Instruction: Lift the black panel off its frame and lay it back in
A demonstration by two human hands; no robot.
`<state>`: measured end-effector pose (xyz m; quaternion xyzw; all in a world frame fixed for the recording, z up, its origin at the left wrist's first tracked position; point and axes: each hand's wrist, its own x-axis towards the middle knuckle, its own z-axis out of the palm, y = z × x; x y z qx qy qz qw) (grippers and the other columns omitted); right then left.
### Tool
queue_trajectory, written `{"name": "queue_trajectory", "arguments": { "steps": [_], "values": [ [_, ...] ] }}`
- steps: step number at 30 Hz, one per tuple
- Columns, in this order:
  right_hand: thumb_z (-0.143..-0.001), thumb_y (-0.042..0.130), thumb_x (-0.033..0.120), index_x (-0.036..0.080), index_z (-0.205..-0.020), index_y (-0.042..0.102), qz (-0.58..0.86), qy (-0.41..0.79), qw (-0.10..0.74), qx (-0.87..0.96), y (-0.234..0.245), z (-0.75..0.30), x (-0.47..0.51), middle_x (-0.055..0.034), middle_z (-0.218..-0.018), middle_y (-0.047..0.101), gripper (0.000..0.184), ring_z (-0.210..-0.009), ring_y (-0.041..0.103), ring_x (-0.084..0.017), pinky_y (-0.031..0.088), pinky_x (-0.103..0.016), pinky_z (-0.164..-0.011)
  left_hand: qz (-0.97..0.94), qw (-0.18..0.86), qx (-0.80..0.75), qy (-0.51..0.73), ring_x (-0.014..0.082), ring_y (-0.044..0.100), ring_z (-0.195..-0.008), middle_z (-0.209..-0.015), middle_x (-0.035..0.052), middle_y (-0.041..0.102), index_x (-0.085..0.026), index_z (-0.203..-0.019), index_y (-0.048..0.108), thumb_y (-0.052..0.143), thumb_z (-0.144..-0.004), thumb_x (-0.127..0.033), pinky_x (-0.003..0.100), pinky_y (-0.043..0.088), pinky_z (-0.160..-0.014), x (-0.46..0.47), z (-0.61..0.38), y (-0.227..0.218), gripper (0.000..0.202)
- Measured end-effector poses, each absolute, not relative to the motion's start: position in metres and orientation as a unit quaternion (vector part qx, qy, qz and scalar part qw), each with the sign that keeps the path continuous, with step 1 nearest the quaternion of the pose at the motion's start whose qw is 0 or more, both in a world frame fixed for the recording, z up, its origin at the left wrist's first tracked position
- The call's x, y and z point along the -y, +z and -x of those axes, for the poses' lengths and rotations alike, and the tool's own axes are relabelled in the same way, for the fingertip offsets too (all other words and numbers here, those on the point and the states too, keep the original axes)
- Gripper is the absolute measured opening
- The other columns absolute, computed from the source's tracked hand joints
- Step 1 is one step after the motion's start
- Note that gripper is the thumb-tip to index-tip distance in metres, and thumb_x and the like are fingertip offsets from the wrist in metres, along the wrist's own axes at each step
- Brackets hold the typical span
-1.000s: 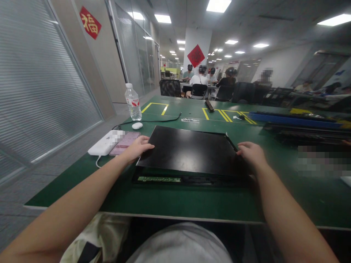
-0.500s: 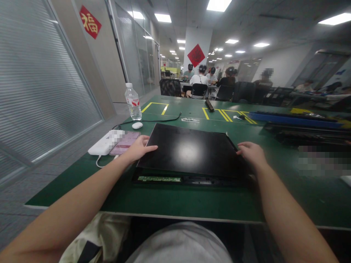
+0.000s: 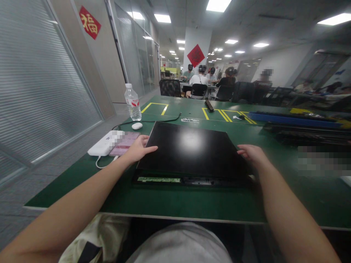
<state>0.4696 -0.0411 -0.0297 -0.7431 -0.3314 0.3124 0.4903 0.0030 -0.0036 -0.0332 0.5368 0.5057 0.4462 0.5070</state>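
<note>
A glossy black display panel (image 3: 189,153) lies tilted over a black frame (image 3: 214,181) on the green table. Along the near side of that frame, a green circuit board strip (image 3: 159,179) shows from under the panel. My left hand (image 3: 140,149) grips the panel's left edge, thumb on top and fingers at the side. At the right edge is my right hand (image 3: 253,154), its fingers bent together against the panel's rim; their undersides are hidden.
To the left are a white power bank (image 3: 101,142), a phone (image 3: 125,143), a white earbud case (image 3: 137,126) and a water bottle (image 3: 133,102). Black and blue strips (image 3: 296,118) lie at the right. A small dark part (image 3: 209,106) sits farther back. Several people sit beyond the table.
The panel has tilted and shifted slightly, its far edge higher and now covering the frame's far right corner. Its light reflection moved up and right. Both hands stay at its edges.
</note>
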Motion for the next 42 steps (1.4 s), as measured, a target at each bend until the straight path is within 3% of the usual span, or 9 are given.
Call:
{"name": "queue_trajectory", "arguments": {
  "steps": [5,12,16,21,26,31,42],
  "values": [
    [-0.073,0.074,0.014,0.012,-0.074,0.068,0.720,0.347,0.511,0.317,-0.039,-0.478,0.035,-0.0035,-0.058,0.062,0.006,-0.039,0.039,-0.005,0.026,-0.019,-0.036,-0.553,0.510,-0.484,0.446,0.0338,0.076,-0.104,-0.106,0.0087,0.080,-0.020,-0.106,0.051,0.097,-0.052,-0.028,0.052,0.060,-0.090,0.001,-0.001,-0.036,0.072],
    [-0.069,0.076,0.013,0.012,-0.073,0.070,0.675,0.397,0.532,0.322,-0.043,-0.481,0.032,0.0005,-0.054,0.055,0.008,-0.041,0.038,-0.005,0.024,-0.018,-0.036,-0.559,0.533,-0.457,0.441,0.0324,0.076,-0.104,-0.104,0.0079,0.080,-0.019,-0.108,0.051,0.098,-0.052,-0.026,0.050,0.060,-0.091,0.001,0.002,-0.037,0.073],
    [-0.064,0.075,0.008,0.014,-0.083,0.074,0.690,0.351,0.545,0.323,-0.041,-0.478,0.033,-0.0001,-0.052,0.057,0.020,-0.041,0.042,-0.008,0.028,-0.020,-0.037,-0.559,0.538,-0.474,0.417,0.0312,0.077,-0.100,-0.099,0.0054,0.080,-0.020,-0.106,0.050,0.099,-0.051,-0.024,0.049,0.061,-0.089,0.002,0.002,-0.035,0.073],
    [-0.059,0.075,0.012,0.016,-0.080,0.076,0.694,0.294,0.560,0.343,-0.044,-0.480,0.032,-0.0032,-0.056,0.063,0.021,-0.044,0.049,-0.011,0.031,-0.022,-0.038,-0.558,0.538,-0.482,0.409,0.0300,0.078,-0.093,-0.090,0.0027,0.080,-0.020,-0.104,0.049,0.099,-0.050,-0.022,0.047,0.063,-0.085,0.004,0.000,-0.033,0.074],
    [-0.055,0.075,0.017,0.017,-0.076,0.075,0.670,0.270,0.583,0.371,-0.048,-0.481,0.029,-0.0036,-0.056,0.064,0.021,-0.048,0.055,-0.014,0.035,-0.023,-0.040,-0.541,0.549,-0.482,0.416,0.0300,0.078,-0.095,-0.095,0.0046,0.080,-0.020,-0.108,0.050,0.099,-0.049,-0.021,0.047,0.063,-0.086,0.003,0.000,-0.034,0.076],
    [-0.054,0.072,0.017,0.017,-0.078,0.076,0.674,0.269,0.587,0.358,-0.047,-0.480,0.029,-0.0032,-0.058,0.065,0.024,-0.047,0.053,-0.013,0.036,-0.023,-0.041,-0.538,0.568,-0.455,0.426,0.0306,0.078,-0.095,-0.098,0.0051,0.080,-0.020,-0.120,0.048,0.097,-0.051,-0.017,0.049,0.062,-0.088,0.001,0.001,-0.035,0.084],
    [-0.057,0.072,0.016,0.016,-0.079,0.075,0.705,0.260,0.561,0.346,-0.038,-0.470,0.036,-0.0009,-0.054,0.059,0.022,-0.046,0.046,-0.010,0.034,-0.023,-0.042,-0.551,0.569,-0.443,0.419,0.0290,0.079,-0.093,-0.099,0.0020,0.078,-0.024,-0.119,0.043,0.094,-0.057,-0.018,0.047,0.065,-0.083,0.003,0.003,-0.034,0.080]
  ]
}}
